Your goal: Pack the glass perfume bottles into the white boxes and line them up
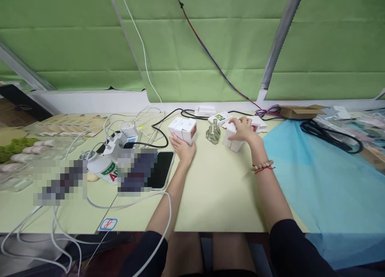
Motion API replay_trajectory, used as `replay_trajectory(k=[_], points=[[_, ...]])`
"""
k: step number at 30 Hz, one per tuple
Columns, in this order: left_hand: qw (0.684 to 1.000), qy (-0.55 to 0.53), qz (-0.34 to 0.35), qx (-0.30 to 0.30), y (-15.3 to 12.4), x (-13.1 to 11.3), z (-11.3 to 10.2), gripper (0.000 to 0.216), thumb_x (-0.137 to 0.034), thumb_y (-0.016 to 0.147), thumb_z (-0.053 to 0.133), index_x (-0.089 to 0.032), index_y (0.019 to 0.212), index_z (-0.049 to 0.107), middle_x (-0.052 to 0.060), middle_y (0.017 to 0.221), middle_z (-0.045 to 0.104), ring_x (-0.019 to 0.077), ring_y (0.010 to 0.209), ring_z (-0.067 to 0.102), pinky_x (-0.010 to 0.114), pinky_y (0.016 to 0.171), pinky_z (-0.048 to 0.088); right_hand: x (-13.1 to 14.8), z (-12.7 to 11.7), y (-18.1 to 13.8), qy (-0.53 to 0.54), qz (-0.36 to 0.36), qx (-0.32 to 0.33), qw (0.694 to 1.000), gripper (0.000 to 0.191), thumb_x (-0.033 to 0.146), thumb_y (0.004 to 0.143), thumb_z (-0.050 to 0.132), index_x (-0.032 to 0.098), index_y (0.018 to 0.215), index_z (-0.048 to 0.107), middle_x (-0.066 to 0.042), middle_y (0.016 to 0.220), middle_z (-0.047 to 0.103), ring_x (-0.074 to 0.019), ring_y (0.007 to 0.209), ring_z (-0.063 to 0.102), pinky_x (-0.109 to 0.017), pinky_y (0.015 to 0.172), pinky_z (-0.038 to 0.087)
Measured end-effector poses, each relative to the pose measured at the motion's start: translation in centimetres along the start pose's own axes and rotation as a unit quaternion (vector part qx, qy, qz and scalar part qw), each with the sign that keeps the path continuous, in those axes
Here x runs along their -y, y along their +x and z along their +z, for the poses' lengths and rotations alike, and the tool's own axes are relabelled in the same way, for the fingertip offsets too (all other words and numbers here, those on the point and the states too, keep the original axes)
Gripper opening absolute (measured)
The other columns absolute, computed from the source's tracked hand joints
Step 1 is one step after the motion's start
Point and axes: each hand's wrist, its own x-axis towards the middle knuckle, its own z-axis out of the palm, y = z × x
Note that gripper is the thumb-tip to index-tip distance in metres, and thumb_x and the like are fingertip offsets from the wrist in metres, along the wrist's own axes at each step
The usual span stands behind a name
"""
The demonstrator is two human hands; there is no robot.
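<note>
In the head view, the left hand holds a small white cardboard box with a dark red patch. Its fingers bend round the near side, and the parts pressed on the box are hard to see. The right hand comes from above and holds a second white cardboard box, with its fingers spread round it. That hand hides much of the top. I cannot tell if either box touches the pale yellow table. The words on the boxes are too small to read.

A clear, rounded glass bottle stands on the table between the two boxes, nearer the second one. Behind it lies a flat white card with a green picture.

On the left, blurry squares hide part of a black-screened phone with a pale edge and something I cannot make out. A white plastic bottle with red letters leans there, and its letters are partly covered. On the right, a thin light blue sheet runs out of sight.
</note>
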Motion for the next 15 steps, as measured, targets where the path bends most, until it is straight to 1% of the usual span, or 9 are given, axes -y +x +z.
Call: replay_trajectory(k=[3,6,8,11,15], points=[[1.000,-0.002,-0.004,0.006,-0.06,-0.04,0.12,0.108,-0.025,0.066,0.069,0.003,0.143,-0.002,0.033,0.143,0.006,0.0383,0.137,0.011,0.046,0.111,0.017,0.08,-0.38,-0.25,0.004,0.007,0.021,1.000,0.066,0.026,0.061,0.074,0.028,0.118,0.043,-0.012,0.125,0.026,-0.0347,0.121,0.024,-0.044,0.090,0.034],[1.000,0.001,-0.007,0.004,-0.09,-0.22,0.19,0.108,-0.025,0.067,0.069,0.003,0.142,-0.002,0.034,0.143,0.007,0.0373,0.138,0.011,0.046,0.111,0.017,0.20,-0.64,-0.43,-0.006,0.006,0.028,1.000,0.063,0.026,0.061,0.074,0.025,0.116,0.043,-0.013,0.122,0.028,-0.0354,0.117,0.027,-0.043,0.090,0.033],[1.000,0.004,-0.012,0.001,-0.11,-0.39,0.21,0.107,-0.025,0.067,0.069,0.004,0.142,-0.002,0.034,0.143,0.008,0.0371,0.138,0.011,0.046,0.112,0.016,0.26,-0.73,-0.52,-0.016,0.000,0.026,1.000,0.067,0.029,0.061,0.074,0.026,0.119,0.042,-0.013,0.122,0.029,-0.0355,0.117,0.028,-0.043,0.092,0.031],[1.000,-0.001,-0.022,0.002,-0.11,-0.58,0.27,0.105,-0.025,0.069,0.068,0.005,0.142,-0.002,0.034,0.143,0.005,0.0374,0.139,0.008,0.045,0.112,0.016,0.35,-0.88,-0.64,-0.033,0.007,0.034,0.999,0.077,0.033,0.060,0.076,0.028,0.128,0.039,-0.015,0.125,0.028,-0.0375,0.118,0.028,-0.044,0.092,0.030],[1.000,-0.009,-0.027,0.011,-0.03,-0.68,0.31,0.102,-0.024,0.073,0.063,0.005,0.142,-0.005,0.034,0.145,0.000,0.0366,0.140,0.004,0.046,0.111,0.019,0.35,-1.13,-0.67,-0.053,0.027,0.050,0.997,0.074,0.035,0.063,0.074,0.029,0.129,0.042,-0.016,0.126,0.031,-0.0415,0.116,0.033,-0.046,0.088,0.033]])
